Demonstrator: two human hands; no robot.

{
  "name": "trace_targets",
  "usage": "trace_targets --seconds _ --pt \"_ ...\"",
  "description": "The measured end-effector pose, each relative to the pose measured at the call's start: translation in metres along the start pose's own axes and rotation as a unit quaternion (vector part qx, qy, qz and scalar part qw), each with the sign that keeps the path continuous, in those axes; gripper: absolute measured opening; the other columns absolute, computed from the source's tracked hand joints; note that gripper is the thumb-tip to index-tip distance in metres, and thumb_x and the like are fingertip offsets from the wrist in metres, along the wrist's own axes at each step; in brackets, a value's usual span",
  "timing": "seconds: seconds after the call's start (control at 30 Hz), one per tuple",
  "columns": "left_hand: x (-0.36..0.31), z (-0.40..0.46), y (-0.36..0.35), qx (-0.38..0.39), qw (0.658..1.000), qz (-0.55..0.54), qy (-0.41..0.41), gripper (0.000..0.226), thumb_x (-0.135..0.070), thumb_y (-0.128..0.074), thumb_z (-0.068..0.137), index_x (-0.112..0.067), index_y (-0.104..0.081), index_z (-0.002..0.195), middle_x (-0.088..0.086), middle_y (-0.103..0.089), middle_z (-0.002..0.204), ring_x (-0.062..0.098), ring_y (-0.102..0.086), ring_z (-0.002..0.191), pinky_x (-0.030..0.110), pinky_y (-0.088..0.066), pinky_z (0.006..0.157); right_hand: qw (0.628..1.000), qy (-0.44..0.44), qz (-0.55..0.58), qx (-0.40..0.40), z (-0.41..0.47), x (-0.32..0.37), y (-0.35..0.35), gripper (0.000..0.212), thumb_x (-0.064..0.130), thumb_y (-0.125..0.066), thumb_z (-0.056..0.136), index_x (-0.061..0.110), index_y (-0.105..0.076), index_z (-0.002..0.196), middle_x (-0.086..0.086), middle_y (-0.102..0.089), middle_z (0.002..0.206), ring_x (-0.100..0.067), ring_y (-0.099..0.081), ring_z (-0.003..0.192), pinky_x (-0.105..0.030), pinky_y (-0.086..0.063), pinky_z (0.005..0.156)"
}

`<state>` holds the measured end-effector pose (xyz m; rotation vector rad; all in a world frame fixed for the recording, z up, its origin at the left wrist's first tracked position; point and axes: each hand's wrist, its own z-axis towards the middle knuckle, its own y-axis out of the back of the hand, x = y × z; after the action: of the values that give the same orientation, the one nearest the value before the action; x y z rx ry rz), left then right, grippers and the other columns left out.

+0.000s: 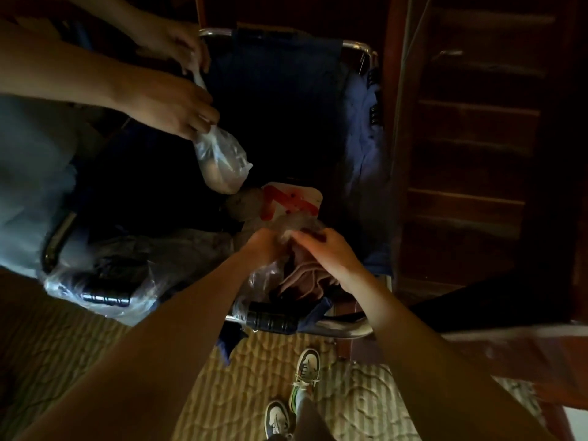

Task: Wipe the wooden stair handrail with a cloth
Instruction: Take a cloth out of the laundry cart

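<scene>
Left hand (261, 246) and right hand (331, 256) close together, both pinching clear plastic bag (264, 275) holding pinkish cloth (302, 278), over dark fabric cart (280, 122). Second person's hands (178, 106) gripped another small bag (222, 160) across it. Patterned mat (254, 377) underfoot; wooden stairs (477, 154) at right, handrail not made out.

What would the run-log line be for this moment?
phase: fetching cloth | left hand: grips clear plastic bag | right hand: pinches bag top | pinkish folded cloth: inside bag | handrail: not yet wiped
</scene>
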<state>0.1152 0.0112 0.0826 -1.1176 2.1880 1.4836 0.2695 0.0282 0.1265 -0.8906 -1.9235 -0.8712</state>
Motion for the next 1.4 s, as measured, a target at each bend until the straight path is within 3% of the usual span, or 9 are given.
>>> trace_targets --seconds 0.1,0.2,0.37,0.5,0.77,1.0,1.17,1.3,1.4 --pt "0.005 -0.003 -0.001 -0.039 0.999 0.021 0.03 0.032 -0.017 -0.054 0.092 -0.002 -0.059 0.119 0.02 -0.062 0.116 0.033 -0.057 0.11 0.036 -0.044 0.091 0.984 -0.038 -0.154 0.086 -0.007 -0.001 0.003 0.032 0.03 -0.075 0.077 0.012 -0.065 0.101 0.0 -0.066 0.097 -0.015 -0.062 0.091 -0.025 -0.049 0.076" --pt "0.007 -0.008 -0.001 -0.063 0.998 0.0 0.03 0.031 -0.02 -0.05 0.093 -0.008 -0.057 0.121 0.017 -0.063 0.114 0.033 -0.058 0.108 0.039 -0.047 0.091 0.966 -0.02 -0.244 0.08 -0.014 0.001 0.006 0.012 0.009 -0.061 0.079 0.0 -0.061 0.087 -0.007 -0.055 0.075 -0.023 -0.056 0.076 -0.029 -0.039 0.063" --pt "0.002 -0.016 0.001 -0.04 0.997 0.062 -0.023 0.033 -0.008 -0.048 0.092 -0.006 -0.057 0.124 0.019 -0.061 0.119 0.034 -0.056 0.112 0.037 -0.044 0.096 0.993 0.026 -0.105 0.045 -0.028 0.005 0.009 0.034 -0.003 -0.051 0.084 0.012 -0.067 0.111 -0.004 -0.064 0.093 -0.02 -0.061 0.089 -0.026 -0.048 0.073" --pt "0.004 -0.02 0.0 -0.027 0.993 0.117 -0.016 0.026 -0.007 -0.046 0.094 0.005 -0.06 0.113 0.025 -0.061 0.115 0.036 -0.057 0.11 0.037 -0.04 0.091 0.997 0.022 0.063 -0.04 -0.035 0.009 0.017 0.03 -0.006 -0.051 0.083 0.018 -0.067 0.09 -0.006 -0.066 0.081 -0.018 -0.064 0.073 -0.026 -0.053 0.065" --pt "0.031 -0.004 -0.01 0.018 0.982 0.161 0.098 0.041 -0.026 -0.049 0.094 -0.009 -0.048 0.131 0.013 -0.055 0.128 0.031 -0.053 0.118 0.035 -0.044 0.094 0.875 0.018 0.445 -0.191 -0.039 0.03 0.042 0.025 -0.001 -0.045 0.086 0.017 -0.058 0.075 0.008 -0.054 0.047 -0.009 -0.054 0.045 -0.019 -0.043 0.047" --pt "-0.017 -0.023 0.007 -0.079 0.978 0.12 0.149 0.093 -0.032 -0.07 0.08 -0.016 -0.008 0.148 0.022 -0.028 0.143 0.038 -0.029 0.134 0.044 -0.03 0.107 0.866 0.047 0.447 -0.22 -0.054 0.039 0.054 0.025 -0.002 -0.046 0.085 0.017 -0.057 0.073 0.008 -0.055 0.047 -0.011 -0.055 0.047 -0.021 -0.043 0.049" --pt "-0.063 -0.039 0.012 -0.274 0.961 -0.026 -0.028 0.061 -0.017 -0.056 0.088 -0.016 -0.031 0.143 0.018 -0.038 0.138 0.035 -0.043 0.123 0.041 -0.036 0.103 0.861 0.044 0.463 -0.206 -0.083 0.028 0.057 0.022 0.001 -0.047 0.084 0.018 -0.056 0.073 0.006 -0.055 0.05 -0.013 -0.056 0.048 -0.022 -0.044 0.05" --pt "-0.09 -0.067 0.008 -0.237 0.942 -0.193 -0.136 0.03 0.004 -0.042 0.088 -0.012 -0.062 0.104 0.008 -0.062 0.103 0.018 -0.058 0.094 0.016 -0.046 0.077 0.86 0.049 0.475 -0.178 -0.105 0.02 0.065 0.015 0.004 -0.049 0.081 0.016 -0.057 0.075 0.003 -0.055 0.056 -0.016 -0.058 0.053 -0.026 -0.044 0.053" --pt "-0.109 -0.096 0.002 -0.193 0.912 -0.343 -0.111 0.029 -0.004 -0.04 0.092 -0.016 -0.062 0.077 0.003 -0.061 0.081 0.017 -0.057 0.084 0.03 -0.047 0.077 0.866 0.054 0.467 -0.17 -0.124 0.019 0.071 0.017 0.003 -0.049 0.081 0.015 -0.056 0.072 0.003 -0.054 0.055 -0.015 -0.057 0.053 -0.026 -0.044 0.055"
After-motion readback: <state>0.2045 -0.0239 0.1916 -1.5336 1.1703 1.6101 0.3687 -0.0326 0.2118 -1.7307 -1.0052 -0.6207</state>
